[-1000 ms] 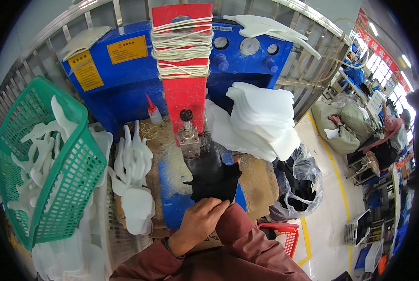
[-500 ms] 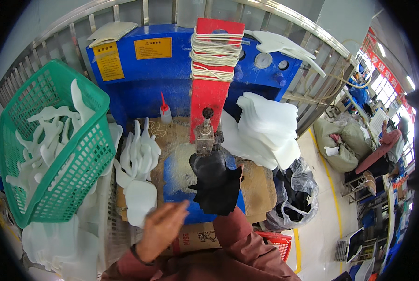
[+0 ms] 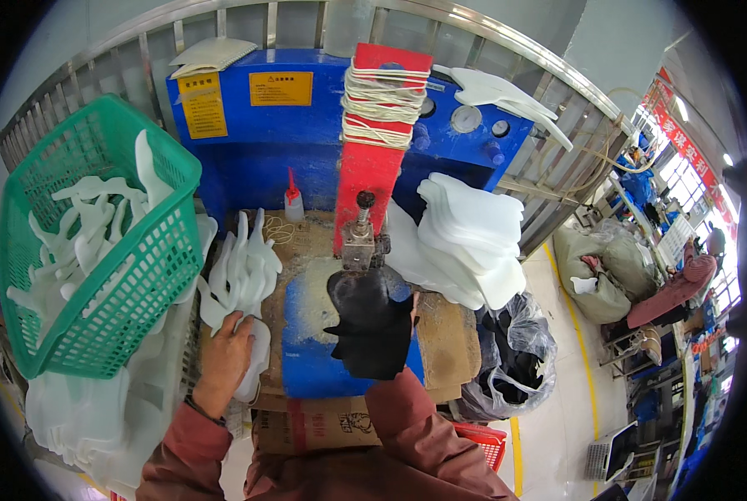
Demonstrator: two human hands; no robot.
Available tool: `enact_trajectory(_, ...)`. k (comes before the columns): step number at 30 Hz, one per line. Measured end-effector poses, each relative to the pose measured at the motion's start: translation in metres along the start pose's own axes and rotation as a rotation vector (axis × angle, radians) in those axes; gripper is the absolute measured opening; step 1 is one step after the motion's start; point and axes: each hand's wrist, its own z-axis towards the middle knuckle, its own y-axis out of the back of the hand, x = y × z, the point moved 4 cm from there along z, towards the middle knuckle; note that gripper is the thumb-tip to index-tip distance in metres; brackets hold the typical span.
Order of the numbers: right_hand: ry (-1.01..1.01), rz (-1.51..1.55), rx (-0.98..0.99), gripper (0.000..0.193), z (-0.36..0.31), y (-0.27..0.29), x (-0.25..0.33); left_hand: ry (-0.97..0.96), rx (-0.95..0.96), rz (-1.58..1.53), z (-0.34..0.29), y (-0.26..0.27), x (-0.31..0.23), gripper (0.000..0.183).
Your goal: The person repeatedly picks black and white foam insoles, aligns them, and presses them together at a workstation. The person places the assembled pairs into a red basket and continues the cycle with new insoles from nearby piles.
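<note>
My left hand (image 3: 225,359) reaches to the flat white cut-out pieces (image 3: 244,271) on the left of the work board. Its slightly bent fingers rest on a nearer rounded white piece (image 3: 258,359) and are not closed round it. Under the metal head (image 3: 359,246) of the red upright arm (image 3: 375,179) is a black, sheet-like piece (image 3: 372,321) with pointed edges. My right hand (image 3: 414,306) holds this black piece from its right side. Most of that hand is hidden behind it; only a bit of finger shows.
A green basket (image 3: 110,292) of white pieces stands left, with a stack of white sheets (image 3: 473,238) right of the arm. Behind is a blue machine body (image 3: 265,138). A red-tipped bottle (image 3: 293,202) stands near it. A plastic bag (image 3: 515,359) lies right; a person (image 3: 678,288) sits farther off.
My left hand has moved left, from near the black piece to the white pieces. The black piece has shifted slightly under the metal head, and a right-hand finger now shows at its edge.
</note>
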Motion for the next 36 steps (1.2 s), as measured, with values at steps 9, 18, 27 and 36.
enact_trajectory(9, 0.144, 0.141, 0.273, 0.1, -0.02, -0.001, 0.014, -0.141, 0.135, 0.095, 0.019, -0.004, 0.007, 0.029)
enact_trajectory(18, 0.122, 0.037, -0.175, 0.089, -0.038, 0.015, 0.009, -0.098, 0.131, -0.103, 0.022, -0.002, 0.023, 0.025)
enact_trajectory(27, 0.085, 0.212, 0.214, 0.089, -0.054, -0.02, -0.019, -0.263, -0.108, -0.322, 0.015, 0.104, -0.022, 0.023)
enact_trajectory(36, -0.077, -0.069, -0.042, 0.095, -0.077, -0.017, -0.044, -0.067, 0.265, -0.886, 0.053, 0.065, -0.118, 0.013)
